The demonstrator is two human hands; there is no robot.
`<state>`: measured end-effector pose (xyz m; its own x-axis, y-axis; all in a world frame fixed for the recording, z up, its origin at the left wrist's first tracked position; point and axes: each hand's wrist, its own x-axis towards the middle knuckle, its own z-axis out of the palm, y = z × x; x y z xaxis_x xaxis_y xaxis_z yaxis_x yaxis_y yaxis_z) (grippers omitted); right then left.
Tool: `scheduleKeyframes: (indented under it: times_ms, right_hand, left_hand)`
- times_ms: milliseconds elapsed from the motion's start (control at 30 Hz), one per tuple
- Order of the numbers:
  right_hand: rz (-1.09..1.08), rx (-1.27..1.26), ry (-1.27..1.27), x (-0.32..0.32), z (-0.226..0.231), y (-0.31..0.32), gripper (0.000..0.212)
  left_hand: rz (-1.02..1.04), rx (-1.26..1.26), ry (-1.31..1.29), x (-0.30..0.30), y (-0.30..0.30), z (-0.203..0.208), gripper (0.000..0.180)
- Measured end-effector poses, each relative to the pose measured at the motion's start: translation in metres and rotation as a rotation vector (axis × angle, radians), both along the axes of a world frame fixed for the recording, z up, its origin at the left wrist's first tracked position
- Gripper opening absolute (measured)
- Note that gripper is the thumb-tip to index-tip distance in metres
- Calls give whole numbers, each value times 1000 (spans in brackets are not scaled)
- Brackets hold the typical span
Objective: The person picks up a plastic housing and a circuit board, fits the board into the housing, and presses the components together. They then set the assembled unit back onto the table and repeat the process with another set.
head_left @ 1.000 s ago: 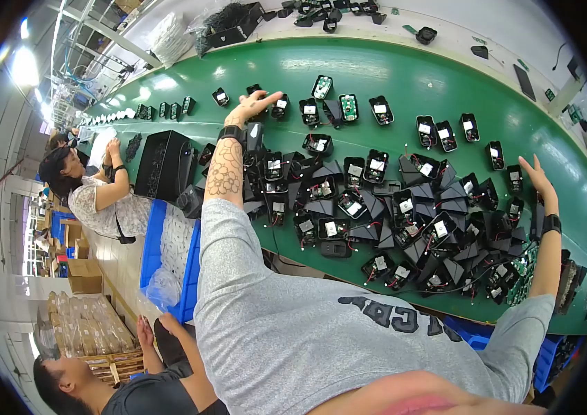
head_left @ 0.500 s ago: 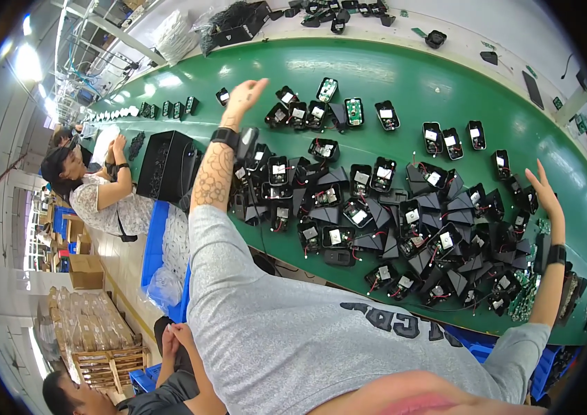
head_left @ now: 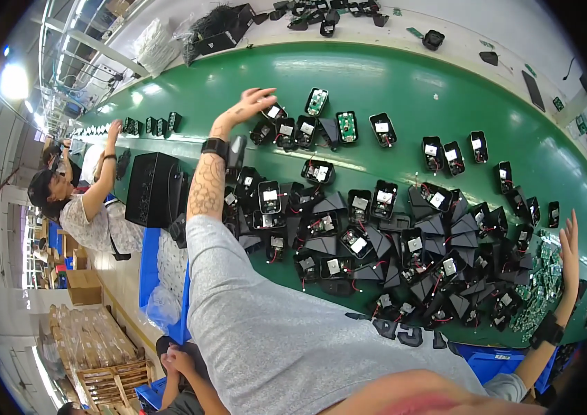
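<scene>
My left hand is open, its fingers stretched out beside a group of black plastic housings at the back left of the green table. Its fingertips overlap the nearest housing in view; whether they touch it I cannot tell. On the far right, my right hand is also open, fingers extended, next to a heap of green circuit boards. A single black housing stands just beyond that hand. Between my arms lies a large pile of black housings with white labels and red wires.
The green table curves across the view. A black bin stands left of my left arm, with a blue crate below it. A co-worker reaches over the table's left end; another person's hands show lower left.
My left hand's fingers have spread over the back-left housings. My right hand has come nearer to me, beside the boards, and a lone housing shows beyond it. The co-worker's arm has risen.
</scene>
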<state>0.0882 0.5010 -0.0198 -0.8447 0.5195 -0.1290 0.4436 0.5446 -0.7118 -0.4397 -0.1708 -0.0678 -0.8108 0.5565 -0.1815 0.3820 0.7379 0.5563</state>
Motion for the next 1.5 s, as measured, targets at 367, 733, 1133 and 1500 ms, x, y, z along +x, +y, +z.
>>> scheduleKeyframes:
  times_ms: [367, 733, 1133, 1500]
  right_hand:
    - [271, -81, 121, -40, 43, -104, 74]
    - [373, -253, 167, -30, 53, -154, 74]
    - [435, -383, 187, -29, 41, -164, 73]
    - [361, 434, -130, -162, 10, -134, 94]
  left_hand:
    - [115, -332, 81, 109, 80, 5, 106]
    - [122, -249, 83, 130, 112, -2, 90]
    - [164, -408, 146, 159, 131, 2, 91]
    - [-23, -325, 229, 194, 150, 17, 72]
